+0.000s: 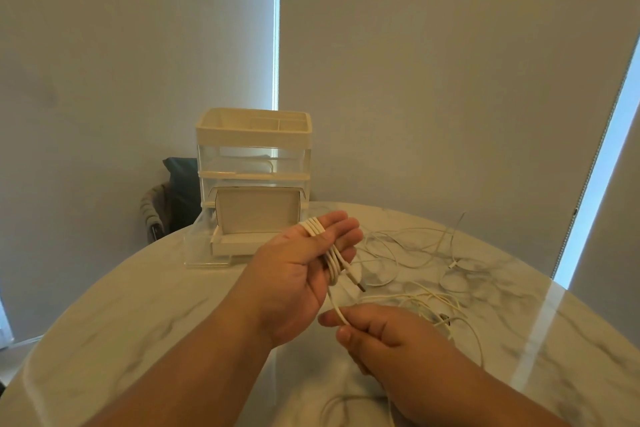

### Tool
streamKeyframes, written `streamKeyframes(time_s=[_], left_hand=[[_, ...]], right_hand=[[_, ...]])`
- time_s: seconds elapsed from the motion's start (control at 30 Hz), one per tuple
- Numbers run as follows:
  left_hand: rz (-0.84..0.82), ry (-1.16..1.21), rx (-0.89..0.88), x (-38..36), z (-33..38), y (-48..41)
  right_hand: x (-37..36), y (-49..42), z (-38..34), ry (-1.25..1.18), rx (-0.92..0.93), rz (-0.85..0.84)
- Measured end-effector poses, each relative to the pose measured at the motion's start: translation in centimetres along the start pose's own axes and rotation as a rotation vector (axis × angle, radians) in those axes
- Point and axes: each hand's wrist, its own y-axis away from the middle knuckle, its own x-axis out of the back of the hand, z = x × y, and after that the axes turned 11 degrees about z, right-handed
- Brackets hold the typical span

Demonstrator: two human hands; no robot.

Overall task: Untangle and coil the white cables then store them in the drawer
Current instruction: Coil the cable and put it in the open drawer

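Note:
A white cable [330,255] is wound in several loops around the fingers of my left hand [298,274], which holds the coil above the table; its plug end sticks out below the fingers. My right hand [384,336] pinches the free run of the same cable between thumb and forefinger, just below the left hand. More loose white cables [415,253] lie tangled on the table to the right. The white and clear drawer unit [252,156] stands behind my hands with its bottom drawer [235,246] pulled out.
The round marble table [138,322] has its curved edge at left and back. A dark chair [169,201] stands behind it, left of the drawer unit. Another cable loop [336,406] lies near the front edge. Window blinds fill the background.

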Motion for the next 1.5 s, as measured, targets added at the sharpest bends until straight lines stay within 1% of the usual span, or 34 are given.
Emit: streamKeyframes(time_s=[0.13, 0.2, 0.37, 0.47, 0.53, 0.57, 0.6, 0.7, 0.73, 0.8, 0.87, 0.93, 1.0, 1.07, 1.13, 1.2, 1.23, 1.3, 1.4, 1.43, 1.5], left_hand=[[0.033, 0.017, 0.032, -0.4, -0.9, 0.0], [0.043, 0.013, 0.038, -0.4, -1.0, 0.0], [0.079, 0.069, -0.004, -0.3, -0.3, -0.3], [0.091, 0.095, -0.031, -0.4, -0.4, -0.5], [0.100, 0.009, -0.069, -0.5, -0.8, -0.6], [0.097, -0.076, -0.103, -0.4, -1.1, -0.6], [0.079, -0.193, -0.153, -0.4, -1.4, -0.6], [-0.049, -0.567, -0.302, -0.1, -2.4, -0.2], [-0.068, -0.626, -0.313, 0.0, -2.6, 0.0], [-0.074, -0.674, -0.296, 0.2, -3.0, 0.0], [-0.082, -0.697, -0.253, 0.3, -3.3, 0.1], [-0.092, -0.656, -0.202, 0.3, -3.7, 0.1], [-0.101, -0.566, -0.167, 0.2, -3.9, 0.3], [-0.109, -0.499, -0.168, 0.0, -4.0, 0.5], [-0.119, -0.512, -0.250, 0.1, -4.2, 0.7], [-0.155, -0.621, -0.372, 0.1, -4.5, 0.9], [-0.178, -0.637, -0.398, 0.0, -4.6, 1.1], [-0.203, -0.573, -0.354, -0.2, -4.7, 1.3], [-0.255, -0.299, -0.108, -0.6, -4.4, 1.4], [-0.266, -0.289, -0.080, -0.5, -4.6, 1.3], [-0.210, -0.287, -0.104, -0.4, -4.9, 1.2]], right_hand=[[0.1, 0.0, -0.2, 0.140, 0.068, -0.070], [0.1, 0.1, -0.4, 0.174, 0.082, -0.070], [0.9, -0.1, 0.0, 0.143, 0.077, 0.137], [0.8, 0.0, -0.1, 0.145, 0.097, 0.159], [0.5, 0.1, -0.1, 0.177, 0.109, 0.152], [0.4, 0.1, -0.1, 0.182, 0.111, 0.156], [0.4, 0.1, -0.1, 0.177, 0.114, 0.162], [0.8, 0.0, -0.1, 0.156, 0.149, 0.204], [1.0, 0.0, -0.2, 0.159, 0.170, 0.233], [1.2, 0.1, -0.4, 0.138, 0.196, 0.305], [1.3, 0.3, -0.6, 0.045, 0.202, 0.359], [1.4, 0.4, -0.6, -0.008, 0.212, 0.397], [1.2, 0.5, -0.5, -0.062, 0.219, 0.452], [1.1, 0.5, -0.6, -0.126, 0.215, 0.512], [0.8, 0.4, -0.6, -0.148, 0.217, 0.529], [0.3, 0.2, -0.4, -0.124, 0.219, 0.511], [0.0, 0.1, -0.2, -0.102, 0.219, 0.502], [-0.4, -0.2, 0.1, -0.057, 0.212, 0.485], [-0.4, -0.3, 0.1, -0.006, 0.211, 0.443], [-0.3, -0.3, 0.1, 0.003, 0.219, 0.437], [-0.2, -0.3, 0.1, 0.005, 0.244, 0.454]])
